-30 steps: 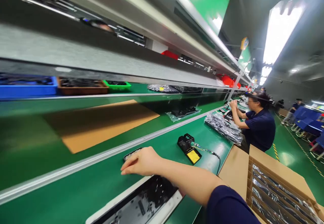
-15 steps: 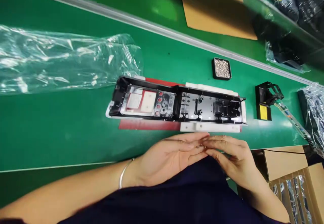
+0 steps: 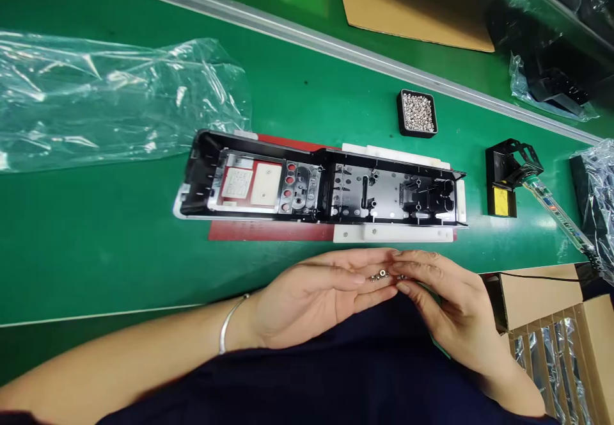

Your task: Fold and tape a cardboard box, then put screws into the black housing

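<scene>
Green bench w/ clear plastic bag at far left. Long black housing lies open-side up on its red/white jig, just beyond the hands. Small black tray of nuts behind it, soldering-iron stand to the right. Left hand flat, palm up, fingers together, a few small metal nuts on its fingertips. Right hand pinches at them w/ thumb & forefinger. Looks like the sorting/picking step; next calls for isolating one nut w/o spilling the rest.

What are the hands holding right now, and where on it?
Small metal nuts lie on the left hand's open fingers; the right hand's fingertips touch them.
</scene>
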Motion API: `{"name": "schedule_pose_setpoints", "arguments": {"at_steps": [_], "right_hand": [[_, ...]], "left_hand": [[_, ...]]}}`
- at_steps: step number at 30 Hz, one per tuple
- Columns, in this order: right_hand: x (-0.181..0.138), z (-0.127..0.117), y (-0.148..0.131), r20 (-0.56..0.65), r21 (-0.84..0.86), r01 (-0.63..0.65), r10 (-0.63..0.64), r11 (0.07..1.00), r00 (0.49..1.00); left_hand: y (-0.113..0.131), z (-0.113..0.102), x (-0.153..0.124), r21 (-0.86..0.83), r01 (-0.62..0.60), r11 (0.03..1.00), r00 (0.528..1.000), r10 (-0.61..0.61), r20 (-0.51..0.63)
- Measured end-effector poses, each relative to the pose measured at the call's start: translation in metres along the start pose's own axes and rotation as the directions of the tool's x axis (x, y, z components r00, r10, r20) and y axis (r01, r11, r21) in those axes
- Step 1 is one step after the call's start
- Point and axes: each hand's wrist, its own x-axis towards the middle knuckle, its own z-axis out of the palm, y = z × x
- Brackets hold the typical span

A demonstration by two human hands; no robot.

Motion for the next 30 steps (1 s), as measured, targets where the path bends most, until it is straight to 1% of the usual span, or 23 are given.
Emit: {"name": "schedule_pose_setpoints", "arguments": {"at_steps": [3,6,9,14,16,18,19,21,23,25,27,30], "right_hand": [[0.000,0.000,0.002,-0.026,-0.037,0.042,-0.043,0.998,0.999],[0.001,0.001,0.003,-0.043,-0.034,0.077,-0.079,0.996,0.996],[0.003,0.001,0.003,-0.055,-0.005,0.082,-0.082,0.997,0.995],[0.009,0.003,0.002,-0.078,0.108,0.096,-0.088,0.990,0.993],[0.011,0.003,0.003,-0.090,0.114,0.103,-0.093,0.988,0.992],[0.014,0.000,0.006,-0.120,0.057,0.109,-0.102,0.992,0.988],[0.016,-0.003,0.009,-0.134,-0.004,0.112,-0.111,0.994,0.985],[0.023,-0.014,0.017,-0.150,-0.186,0.117,-0.146,0.976,0.978],[0.034,-0.028,0.027,-0.140,-0.379,0.132,-0.198,0.916,0.970],[0.048,-0.044,0.039,-0.113,-0.495,0.153,-0.237,0.855,0.965],[0.063,-0.056,0.051,-0.082,-0.519,0.181,-0.259,0.836,0.962],[0.082,-0.065,0.064,-0.044,-0.470,0.196,-0.245,0.861,0.969]], "left_hand": [[0.001,0.000,0.000,0.023,0.013,1.000,1.000,-0.013,0.003],[0.002,-0.002,0.000,0.035,0.013,0.999,1.000,-0.013,0.006],[0.002,-0.004,-0.001,0.025,0.012,1.000,1.000,-0.012,0.007],[0.004,-0.009,-0.002,-0.003,0.000,1.000,1.000,0.000,0.018],[0.004,-0.010,-0.002,0.003,-0.003,1.000,1.000,0.003,0.012],[0.004,-0.012,-0.001,0.009,-0.013,1.000,1.000,0.013,0.000],[0.004,-0.013,-0.001,0.012,-0.019,1.000,1.000,0.019,-0.013],[0.003,-0.015,0.000,0.032,-0.021,0.999,0.998,0.023,-0.055],[0.003,-0.017,0.000,0.063,-0.014,0.998,0.995,0.020,-0.097],[0.003,-0.018,-0.001,0.082,-0.007,0.997,0.992,0.017,-0.127],[0.002,-0.019,-0.001,0.091,0.004,0.996,0.989,0.010,-0.149],[0.001,-0.019,-0.002,0.108,0.026,0.994,0.985,-0.007,-0.174]]}}
